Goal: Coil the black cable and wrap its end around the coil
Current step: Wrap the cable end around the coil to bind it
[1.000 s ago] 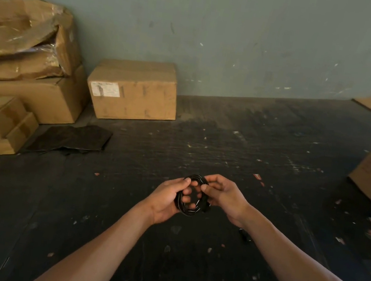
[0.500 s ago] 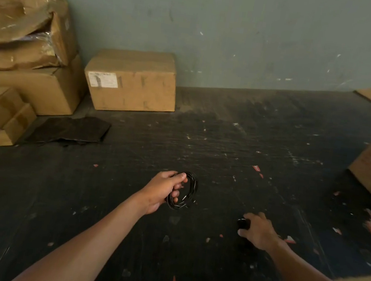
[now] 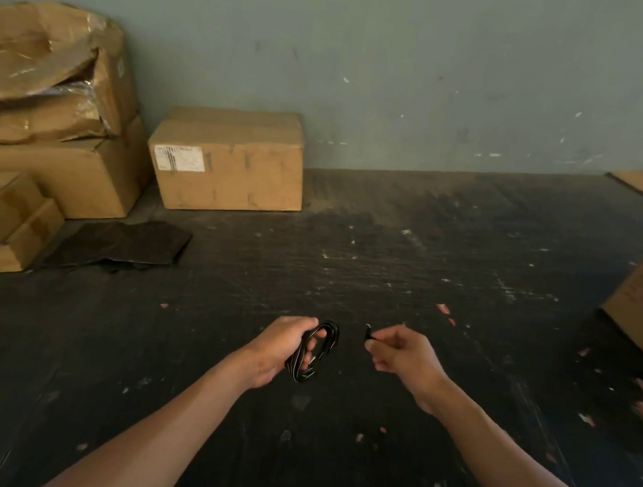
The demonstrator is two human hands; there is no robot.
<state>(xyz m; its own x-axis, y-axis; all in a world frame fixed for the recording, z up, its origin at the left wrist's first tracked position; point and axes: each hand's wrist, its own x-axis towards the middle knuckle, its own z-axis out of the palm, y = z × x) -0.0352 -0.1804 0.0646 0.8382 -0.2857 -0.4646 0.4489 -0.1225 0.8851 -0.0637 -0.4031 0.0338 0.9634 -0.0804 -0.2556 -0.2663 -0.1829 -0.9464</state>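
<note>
- Both forearms reach out over the dark, scuffed floor (image 3: 412, 255), bare and apart from each other.
- The left hand (image 3: 281, 350) is closed around the coil (image 3: 316, 351) of black cable, fingers through the loops; the coil hangs tilted, its lower end dropping below the palm.
- Just beside it, the right hand (image 3: 405, 354) pinches a small black plug end (image 3: 368, 334) between thumb and fingertips, held up level with the top of the coil, a gap between the two.
- I cannot make out the stretch of cable joining plug and coil against the floor.
- Farther off to the left lies a flat black sheet (image 3: 123, 244).
- Behind it, a sealed cardboard box (image 3: 228, 159) with a white label stands against the grey-green wall (image 3: 418, 51), beside a stack of crushed boxes (image 3: 39, 104).
</note>
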